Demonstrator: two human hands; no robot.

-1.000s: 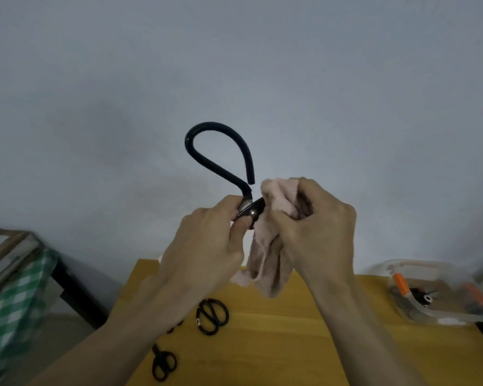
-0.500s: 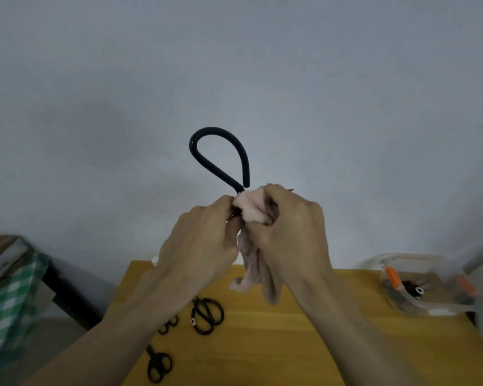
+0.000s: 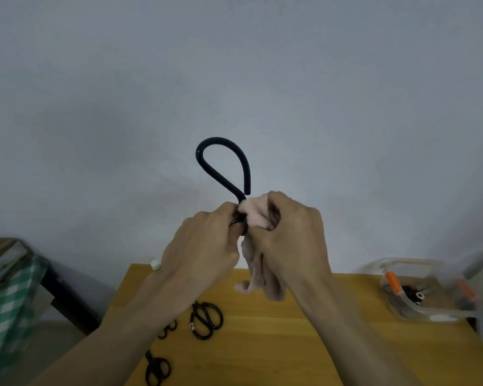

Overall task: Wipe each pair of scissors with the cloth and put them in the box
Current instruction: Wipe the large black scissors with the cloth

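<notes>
Black-handled scissors point(image 3: 223, 168) stand raised above the bench point(image 3: 304, 344), loop up, the left hand point(image 3: 207, 243) clenched at their pivot, blades running right into the pink cloth point(image 3: 258, 215) bunched in the right hand point(image 3: 293, 235), box point(image 3: 418, 288) far right.

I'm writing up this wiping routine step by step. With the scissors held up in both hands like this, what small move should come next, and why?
Probably draw the pink cloth along the blades once more. The right hand grips it bunched over the blades, the left hand holds the raised scissors near the pivot, so wiping looks unfinished. The clear box sits far right, for afterwards.
</notes>
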